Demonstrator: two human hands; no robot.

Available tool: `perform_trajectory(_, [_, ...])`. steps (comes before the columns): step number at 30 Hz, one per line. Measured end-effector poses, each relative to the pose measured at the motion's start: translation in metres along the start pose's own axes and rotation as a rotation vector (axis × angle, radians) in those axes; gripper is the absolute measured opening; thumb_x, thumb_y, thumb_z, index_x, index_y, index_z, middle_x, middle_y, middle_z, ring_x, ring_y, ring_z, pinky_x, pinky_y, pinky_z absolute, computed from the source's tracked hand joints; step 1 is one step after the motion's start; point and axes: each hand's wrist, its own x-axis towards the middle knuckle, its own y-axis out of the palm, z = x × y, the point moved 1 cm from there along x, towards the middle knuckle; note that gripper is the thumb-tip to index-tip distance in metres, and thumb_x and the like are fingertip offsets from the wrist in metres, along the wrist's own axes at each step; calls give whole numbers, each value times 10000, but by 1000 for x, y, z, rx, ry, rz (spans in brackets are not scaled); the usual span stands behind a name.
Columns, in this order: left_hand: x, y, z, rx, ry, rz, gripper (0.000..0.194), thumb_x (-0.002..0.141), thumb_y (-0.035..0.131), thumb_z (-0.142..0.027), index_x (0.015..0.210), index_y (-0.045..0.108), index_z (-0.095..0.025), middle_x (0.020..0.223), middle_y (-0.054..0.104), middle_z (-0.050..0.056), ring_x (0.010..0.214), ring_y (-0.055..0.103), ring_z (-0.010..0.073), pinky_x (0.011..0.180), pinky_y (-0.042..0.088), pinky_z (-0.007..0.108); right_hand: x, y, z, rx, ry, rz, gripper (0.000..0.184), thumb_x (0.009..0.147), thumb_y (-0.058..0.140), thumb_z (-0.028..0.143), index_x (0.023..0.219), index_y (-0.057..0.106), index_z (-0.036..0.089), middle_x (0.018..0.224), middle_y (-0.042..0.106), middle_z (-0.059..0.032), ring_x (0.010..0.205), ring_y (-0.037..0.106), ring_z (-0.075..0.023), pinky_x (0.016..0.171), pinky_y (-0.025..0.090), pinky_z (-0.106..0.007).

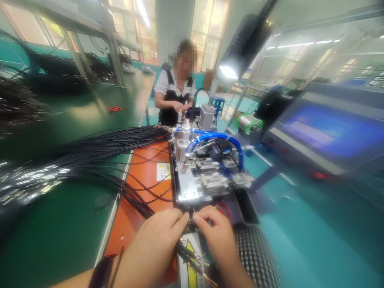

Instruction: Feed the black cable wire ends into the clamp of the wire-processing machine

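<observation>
My left hand (160, 236) is closed in front of the machine, with a bundle of thin black cables (135, 200) passing under its palm. The stripped cable ends (199, 258), with coppery tips, come out below the hand and point toward me. My right hand (216, 232) is closed in a pinch just right of the left fingertips. A tiny pale tip shows at its fingers, too small to name. Both hands meet at the near edge of the bench machine (189, 188), which has metal clamps and cylinders. My fingers hide its front part.
A larger black cable bundle (114, 142) lies across the green table (69, 236) and orange machine base (144, 176). Blue air hoses (222, 136) arch over the machine. Right of it are a black tray (246, 206) and a screen (333, 124). A lamp (244, 48) hangs above; a co-worker (175, 88) is opposite.
</observation>
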Motion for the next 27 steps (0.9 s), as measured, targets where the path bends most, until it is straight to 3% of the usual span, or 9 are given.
perform_trajectory(3, [0, 4, 6, 58, 18, -8, 470, 780, 477, -4, 1180, 474, -249, 958, 559, 24, 850, 521, 187, 726, 449, 335, 2, 0, -4, 8, 65, 13, 184, 796, 605, 239, 623, 596, 175, 672, 615, -2, 669, 560, -155, 649, 438, -246])
perform_trajectory(10, [8, 8, 10, 136, 123, 10, 449, 875, 504, -117, 1274, 439, -312, 895, 550, 20, 792, 511, 183, 661, 436, 320, 4, -14, -19, 21, 227, 205, 155, 810, 570, 261, 684, 592, 174, 642, 554, 23, 620, 501, -138, 572, 392, -228])
perform_trajectory(19, [15, 10, 9, 209, 138, 40, 319, 925, 383, -158, 1196, 517, -260, 826, 519, 39, 736, 484, 187, 618, 414, 323, 9, -11, -34, 165, 287, 211, 157, 788, 540, 226, 637, 547, 185, 621, 507, 30, 625, 478, -136, 564, 379, -219])
perform_trajectory(27, [12, 13, 7, 242, 111, 56, 331, 889, 477, -143, 1194, 524, -263, 830, 516, 28, 738, 479, 187, 620, 389, 325, 13, -7, -42, 237, 288, 222, 145, 756, 553, 249, 636, 506, 184, 594, 423, 54, 573, 408, -111, 535, 335, -213])
